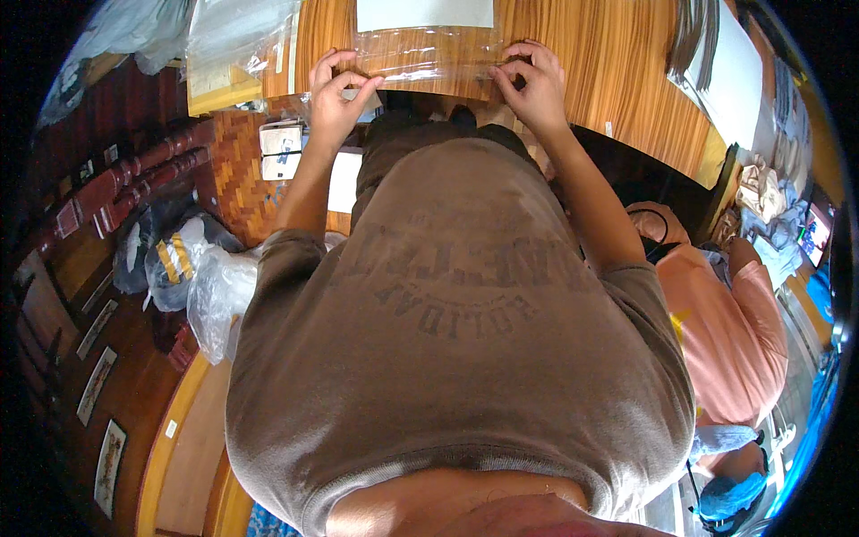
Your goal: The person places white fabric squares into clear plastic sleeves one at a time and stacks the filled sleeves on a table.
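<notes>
On the wood-grain table (591, 54) in front of me lies a clear plastic sleeve (426, 59), its glossy near end stretched out between my hands. A white sheet (424, 12) shows at its far part; whether it lies inside or under the plastic I cannot tell. My left hand (335, 106) pinches the near left corner with thumb and fingers. At the near right corner my right hand (540, 93) does the same, its thumb and forefinger pressed together. The near edge of the plastic lies close to the table's front edge.
More clear plastic (234, 40) lies at the table's left end. A stack of grey and white sheets (723, 63) stands on the right. Bagged items (210, 277) rest on the floor at left. A person in a pink shirt (720, 331) sits close on my right.
</notes>
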Demonstrator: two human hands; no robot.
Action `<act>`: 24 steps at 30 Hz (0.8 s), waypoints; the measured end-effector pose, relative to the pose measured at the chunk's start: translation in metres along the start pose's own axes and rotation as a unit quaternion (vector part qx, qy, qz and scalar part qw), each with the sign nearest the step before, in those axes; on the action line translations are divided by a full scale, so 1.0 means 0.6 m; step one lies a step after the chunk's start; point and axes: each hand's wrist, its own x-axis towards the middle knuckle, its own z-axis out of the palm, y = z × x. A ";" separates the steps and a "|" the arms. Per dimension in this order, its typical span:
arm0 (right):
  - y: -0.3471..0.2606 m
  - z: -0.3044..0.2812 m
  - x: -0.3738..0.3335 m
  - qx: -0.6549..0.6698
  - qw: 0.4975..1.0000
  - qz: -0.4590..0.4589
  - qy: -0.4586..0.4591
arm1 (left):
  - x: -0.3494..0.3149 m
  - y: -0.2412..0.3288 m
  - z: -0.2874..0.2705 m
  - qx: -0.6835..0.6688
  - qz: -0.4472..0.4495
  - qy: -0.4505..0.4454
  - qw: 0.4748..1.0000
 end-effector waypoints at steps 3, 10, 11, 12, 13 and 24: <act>-0.022 -0.008 0.000 -0.061 0.998 0.011 -0.003 | -0.005 0.005 0.005 0.036 -0.029 0.019 0.999; -0.045 0.008 0.012 -0.061 0.981 -0.163 -0.082 | 0.004 0.041 0.011 0.135 0.159 -0.107 0.972; -0.055 0.019 0.008 -0.064 0.967 -0.208 -0.135 | 0.004 0.051 0.015 0.154 0.198 -0.181 0.951; -0.062 0.026 0.004 -0.066 0.947 -0.251 -0.187 | -0.011 0.050 0.035 0.108 0.190 -0.195 0.956; -0.061 0.025 0.001 -0.062 0.950 -0.231 -0.203 | -0.016 0.048 0.034 0.137 0.188 -0.205 0.951; 0.004 -0.088 -0.013 -0.059 0.943 -0.181 -0.273 | -0.051 0.002 -0.031 0.161 0.147 -0.166 0.962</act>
